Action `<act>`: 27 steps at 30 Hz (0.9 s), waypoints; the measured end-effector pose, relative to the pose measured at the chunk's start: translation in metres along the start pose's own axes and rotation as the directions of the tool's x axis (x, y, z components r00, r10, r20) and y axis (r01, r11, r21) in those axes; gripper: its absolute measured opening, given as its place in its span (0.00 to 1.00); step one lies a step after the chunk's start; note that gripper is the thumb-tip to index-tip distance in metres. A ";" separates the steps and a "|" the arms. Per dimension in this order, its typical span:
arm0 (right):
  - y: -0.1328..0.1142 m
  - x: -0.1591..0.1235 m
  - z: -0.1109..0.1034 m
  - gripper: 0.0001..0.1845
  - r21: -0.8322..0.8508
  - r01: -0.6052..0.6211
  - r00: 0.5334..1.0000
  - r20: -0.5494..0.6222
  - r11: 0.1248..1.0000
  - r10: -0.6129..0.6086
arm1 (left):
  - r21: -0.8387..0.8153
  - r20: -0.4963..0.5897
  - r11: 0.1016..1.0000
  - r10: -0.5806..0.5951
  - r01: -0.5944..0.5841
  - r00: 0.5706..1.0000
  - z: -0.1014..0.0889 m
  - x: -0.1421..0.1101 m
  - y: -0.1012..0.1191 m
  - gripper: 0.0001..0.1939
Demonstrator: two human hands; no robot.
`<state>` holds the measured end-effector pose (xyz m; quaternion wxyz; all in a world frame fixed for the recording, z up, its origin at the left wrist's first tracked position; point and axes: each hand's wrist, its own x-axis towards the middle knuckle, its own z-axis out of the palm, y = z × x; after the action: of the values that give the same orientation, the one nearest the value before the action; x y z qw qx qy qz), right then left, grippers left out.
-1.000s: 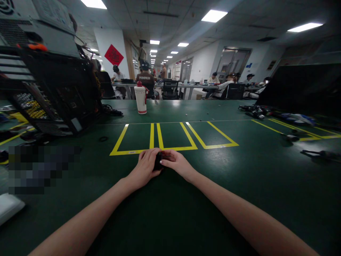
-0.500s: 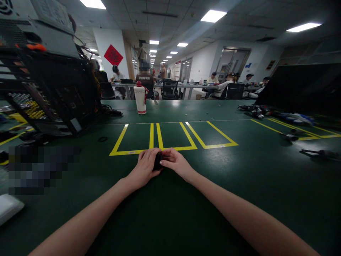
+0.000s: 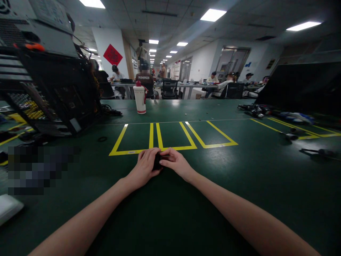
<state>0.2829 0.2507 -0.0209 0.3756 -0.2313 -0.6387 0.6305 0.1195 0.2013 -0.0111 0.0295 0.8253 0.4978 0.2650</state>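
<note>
A small black object (image 3: 157,161) is held low over the green table (image 3: 170,206), just in front of the middle yellow tape outline (image 3: 177,148). Its kind cannot be made out, since fingers cover most of it. My left hand (image 3: 146,164) wraps round it from the left, fingers on top and thumb underneath. From the other side my right hand (image 3: 176,163) grips its right edge, thumb and fingertips closed on it.
A white tumbler with a red lid (image 3: 140,97) stands beyond the tape outlines. At left is an open computer case (image 3: 53,92), with a black ring (image 3: 102,139) near it. Cables (image 3: 253,110) and a dark screen-like panel (image 3: 301,89) occupy the right. People sit farther back.
</note>
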 end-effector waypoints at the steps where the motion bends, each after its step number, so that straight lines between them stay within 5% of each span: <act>1: 0.001 0.000 0.000 0.16 -0.010 0.001 1.000 -0.009 1.000 -0.001 | -0.002 0.000 1.000 0.002 -0.002 1.000 0.000 0.000 0.000 0.29; 6: 0.001 0.001 -0.002 0.22 -0.064 -0.041 0.998 -0.052 0.997 0.037 | -0.008 0.005 1.000 -0.005 0.005 1.000 0.000 -0.001 0.000 0.30; 20: -0.002 -0.001 -0.001 0.16 -0.047 0.009 1.000 -0.003 0.999 -0.010 | -0.009 0.019 1.000 -0.004 0.004 1.000 -0.003 -0.001 0.001 0.29; 27: 0.000 0.002 -0.003 0.22 -0.060 -0.039 0.999 -0.021 0.997 0.038 | 0.008 0.013 1.000 -0.010 0.010 1.000 0.000 -0.001 -0.001 0.31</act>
<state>0.2840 0.2539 -0.0213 0.3625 -0.2613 -0.6491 0.6157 0.1188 0.2011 -0.0116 0.0309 0.8247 0.5026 0.2574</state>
